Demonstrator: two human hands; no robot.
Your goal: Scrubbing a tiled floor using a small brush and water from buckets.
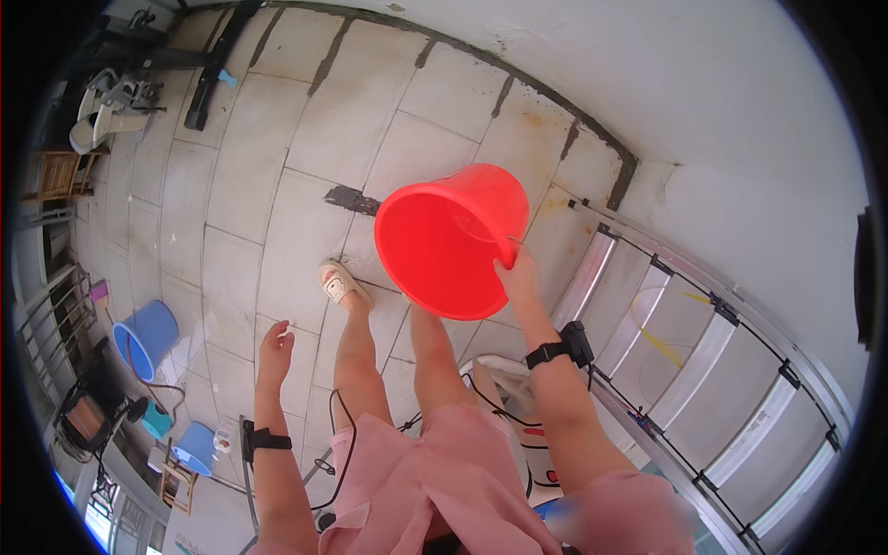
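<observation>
A large red plastic bucket point(444, 250) hangs tilted in front of me, its round mouth turned towards me. My right hand point(519, 274) grips its rim at the right side, the thumb on the inner wall and the fingers behind. Nothing but wet-looking marks shows inside the bucket. My left hand point(276, 347) is held out to the left, away from the bucket, fingers loosely curled and holding nothing. Both wrists wear black straps with a small device. Below the bucket is the tiled floor point(298, 229), where my slippered foot point(340, 281) stands.
An aluminium ladder point(694, 388) leans along the wall on the right. At left are a blue bucket point(147, 340) with a hose, another blue bucket point(195, 447), a teal container point(156, 418) and a wooden chair point(62, 175). A black beam point(215, 76) lies at the upper left.
</observation>
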